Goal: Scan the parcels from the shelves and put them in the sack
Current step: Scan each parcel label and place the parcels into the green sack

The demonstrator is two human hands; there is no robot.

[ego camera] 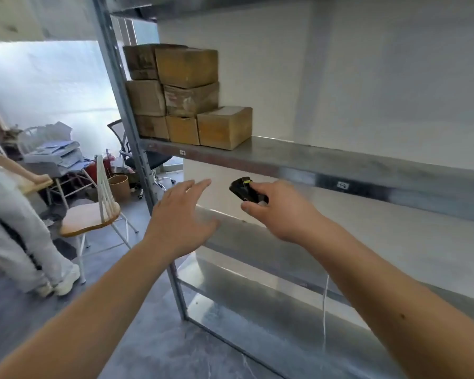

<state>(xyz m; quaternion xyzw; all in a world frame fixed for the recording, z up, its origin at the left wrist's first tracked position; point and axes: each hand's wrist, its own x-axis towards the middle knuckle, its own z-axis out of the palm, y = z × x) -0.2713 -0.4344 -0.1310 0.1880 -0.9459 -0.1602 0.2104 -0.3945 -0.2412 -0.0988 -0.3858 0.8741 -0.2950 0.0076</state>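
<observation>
Seven brown cardboard parcels (186, 97) sit stacked at the left end of a grey metal shelf (326, 162), in the upper middle of the frame, piled in three tiers with a single box standing out at the right of the bottom row. Below that shelf, near the centre, the person's left hand (179, 218) is raised with its fingers straight and spread apart, touching nothing. Just to its right, the right hand (278, 210) grips a small black handheld scanner (245, 190), with the fingers curled round its body and the index finger lying along the top; a yellow mark shows on the scanner's upper end, which points toward the parcels. Both hands are well apart from the stack. The sack cannot be seen in this view. At the lower left of the frame a white-framed chair with a round wooden seat (89, 217) stands on the grey floor, and beside it, at the far left edge, are another person's legs in pale trousers and white shoes (25, 236). Behind them a cluttered table holding papers (55, 157) and a black office chair (145, 157) fill the left middle.
</observation>
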